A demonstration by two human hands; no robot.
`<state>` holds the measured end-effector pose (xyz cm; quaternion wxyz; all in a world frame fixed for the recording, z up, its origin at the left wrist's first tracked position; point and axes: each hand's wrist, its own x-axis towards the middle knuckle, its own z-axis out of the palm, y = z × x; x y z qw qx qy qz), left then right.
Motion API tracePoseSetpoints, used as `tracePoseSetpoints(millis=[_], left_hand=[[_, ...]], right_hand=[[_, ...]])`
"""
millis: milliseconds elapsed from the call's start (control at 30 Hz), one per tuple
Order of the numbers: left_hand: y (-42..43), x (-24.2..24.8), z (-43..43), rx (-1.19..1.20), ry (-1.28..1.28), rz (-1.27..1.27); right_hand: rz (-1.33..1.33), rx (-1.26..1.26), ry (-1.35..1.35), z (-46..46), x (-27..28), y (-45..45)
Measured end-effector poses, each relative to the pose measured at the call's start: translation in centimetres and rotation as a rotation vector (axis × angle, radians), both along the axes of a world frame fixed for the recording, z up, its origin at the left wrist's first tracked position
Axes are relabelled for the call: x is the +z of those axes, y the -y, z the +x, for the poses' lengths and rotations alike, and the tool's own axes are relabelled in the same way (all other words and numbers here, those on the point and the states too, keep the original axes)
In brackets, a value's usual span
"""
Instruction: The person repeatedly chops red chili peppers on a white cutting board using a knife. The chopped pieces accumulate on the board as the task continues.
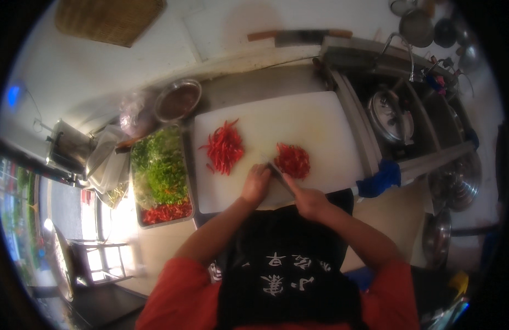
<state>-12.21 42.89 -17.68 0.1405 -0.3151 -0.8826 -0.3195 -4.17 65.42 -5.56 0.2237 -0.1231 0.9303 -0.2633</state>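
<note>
My right hand grips a kitchen knife, its blade angled up and left over a white cutting board. Close to the left side of the blade, my left hand rests on the board with its fingers curled; what lies under the fingertips is hidden. A pile of cut red chili peppers sits just right of the blade. Farther left on the board is a heap of whole red chili peppers, with one small piece apart from it.
Left of the board stands a metal tray of chopped greens and red peppers. Behind it are a metal bowl and a plastic bag. A sink with a round metal lid lies right; a blue cloth hangs at its near edge.
</note>
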Motion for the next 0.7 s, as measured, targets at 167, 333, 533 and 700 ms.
tracePoseSetpoints(millis=[167,333,533,700], left_hand=[[-0.3,0.2,0.2,0.008,-0.107,0.036],[-0.3,0.6,0.6,-0.02,-0.113,0.004],[3.6,2.5,-3.1,0.401,-0.26,-0.093],[5.7,3.2,-5.9,0.473,-0.129,-0.435]], right_hand=[[-0.08,-0.019,-0.114,-2.0,-2.8,0.6],[-0.168,-0.2,-0.168,-0.1,-3.4,0.0],[-0.084,-0.15,-0.117,2.3,-1.8,-0.2],[-0.06,-0.114,-0.126,2.5,-1.8,-0.3]])
